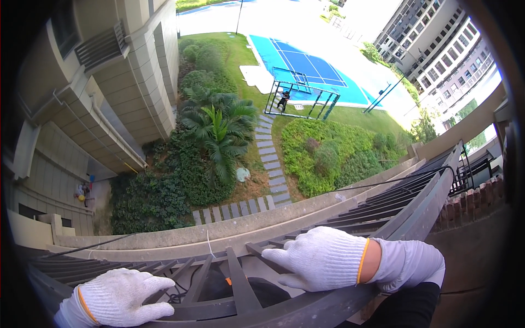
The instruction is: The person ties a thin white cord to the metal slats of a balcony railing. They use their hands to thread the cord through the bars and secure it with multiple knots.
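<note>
Both my hands wear white knitted gloves with orange-yellow cuff edges. My left hand [123, 295] is over the near left part of a dark metal railing [240, 281]. Its thumb and forefinger are spread, with nothing visible between them. My right hand [322, 259] lies across the railing's top on the right, forefinger pointing left and thumb apart. Its other fingers are mostly hidden under the hand. A thin black cable [178, 295] hangs among the bars beside my left fingertips. A white tie [209, 243] sticks up at the railing's outer side, between the hands.
Beyond the railing runs a concrete ledge [164, 238], with a long drop below it. Far down are shrubs, a palm [219, 123], a stepping-stone path [268, 156] and a blue court [309, 63]. A person [283, 100] is near a metal frame. Another black cable [394, 179] crosses the railing at right.
</note>
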### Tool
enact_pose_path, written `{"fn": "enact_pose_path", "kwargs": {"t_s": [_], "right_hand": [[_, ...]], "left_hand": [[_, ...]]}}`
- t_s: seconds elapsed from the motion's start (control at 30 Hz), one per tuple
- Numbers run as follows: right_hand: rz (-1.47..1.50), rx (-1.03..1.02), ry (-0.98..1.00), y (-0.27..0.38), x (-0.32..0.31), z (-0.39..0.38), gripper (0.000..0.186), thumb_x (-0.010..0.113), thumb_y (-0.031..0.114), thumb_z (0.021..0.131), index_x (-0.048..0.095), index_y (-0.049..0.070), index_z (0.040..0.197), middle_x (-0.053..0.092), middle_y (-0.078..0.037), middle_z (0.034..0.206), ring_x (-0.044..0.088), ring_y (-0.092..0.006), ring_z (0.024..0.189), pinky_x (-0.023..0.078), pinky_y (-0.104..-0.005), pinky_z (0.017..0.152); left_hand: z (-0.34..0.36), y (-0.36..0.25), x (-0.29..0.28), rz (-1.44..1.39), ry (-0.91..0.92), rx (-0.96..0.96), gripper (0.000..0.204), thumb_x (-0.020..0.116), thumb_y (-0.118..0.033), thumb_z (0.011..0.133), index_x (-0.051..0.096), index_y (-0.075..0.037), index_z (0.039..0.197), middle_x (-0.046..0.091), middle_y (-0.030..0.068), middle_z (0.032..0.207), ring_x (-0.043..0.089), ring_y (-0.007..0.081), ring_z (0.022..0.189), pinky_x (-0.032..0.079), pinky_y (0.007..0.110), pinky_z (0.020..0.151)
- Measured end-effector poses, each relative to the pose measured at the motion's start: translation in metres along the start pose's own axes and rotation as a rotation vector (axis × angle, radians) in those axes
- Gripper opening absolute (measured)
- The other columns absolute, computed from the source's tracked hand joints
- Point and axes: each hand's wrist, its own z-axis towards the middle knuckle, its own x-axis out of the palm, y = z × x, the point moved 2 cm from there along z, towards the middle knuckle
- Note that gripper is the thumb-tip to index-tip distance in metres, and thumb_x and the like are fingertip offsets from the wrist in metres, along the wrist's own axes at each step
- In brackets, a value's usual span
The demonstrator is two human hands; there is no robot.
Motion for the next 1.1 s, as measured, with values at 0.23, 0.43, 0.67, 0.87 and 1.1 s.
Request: {"fn": "enact_pose_path", "kwargs": {"t_s": [0.23,0.43,0.67,0.87,1.1], "right_hand": [[0.003,-0.013,-0.011,0.0001,0.0001,-0.0008,0.055,0.072,0.046,0.119,0.071,0.0,0.148,0.085,-0.025,0.098,0.084,-0.0505,0.083,0.067,-0.0614,0.071],[-0.004,0.037,0.066,0.0027,-0.0053,0.0026,0.056,0.072,0.048,0.12,0.071,-0.001,0.147,0.084,-0.026,0.097,0.084,-0.0509,0.083,0.067,-0.0618,0.071],[0.009,0.006,0.017,0.0038,-0.0073,0.0032,0.053,0.072,0.046,0.119,0.071,0.0,0.145,0.085,-0.026,0.098,0.084,-0.0515,0.084,0.067,-0.0621,0.071],[0.021,0.007,0.018,0.0012,-0.0049,0.0007,0.052,0.073,0.046,0.119,0.071,0.001,0.144,0.085,-0.025,0.099,0.084,-0.0521,0.085,0.068,-0.0628,0.072],[0.011,0.007,0.012,0.0012,-0.0044,0.0001,0.051,0.072,0.045,0.119,0.072,0.0,0.143,0.085,-0.025,0.098,0.084,-0.052,0.085,0.068,-0.0627,0.072]], "left_hand": [[-0.0013,-0.0009,-0.0006,0.018,0.008,-0.006,0.076,0.075,-0.063,0.119,0.073,-0.002,0.164,0.085,0.0292,0.141,0.083,0.0487,0.131,0.064,0.056,0.116],[-0.0011,-0.0004,-0.0008,-0.002,0.005,-0.012,0.076,0.076,-0.063,0.118,0.073,-0.003,0.165,0.086,0.0284,0.14,0.083,0.0478,0.132,0.064,0.055,0.117],[-0.0018,0.0007,-0.001,-0.001,0.005,-0.015,0.076,0.076,-0.063,0.118,0.073,-0.003,0.165,0.085,0.0287,0.14,0.082,0.0479,0.132,0.064,0.055,0.117],[-0.0013,0.0004,0.0003,0.007,-0.002,-0.001,0.076,0.076,-0.062,0.118,0.074,-0.002,0.164,0.086,0.0294,0.139,0.083,0.0488,0.13,0.064,0.056,0.115],[-0.0008,-0.0009,-0.0001,0.014,-0.003,-0.008,0.076,0.076,-0.063,0.117,0.074,-0.003,0.163,0.086,0.0295,0.138,0.083,0.0493,0.13,0.064,0.056,0.114]]}}
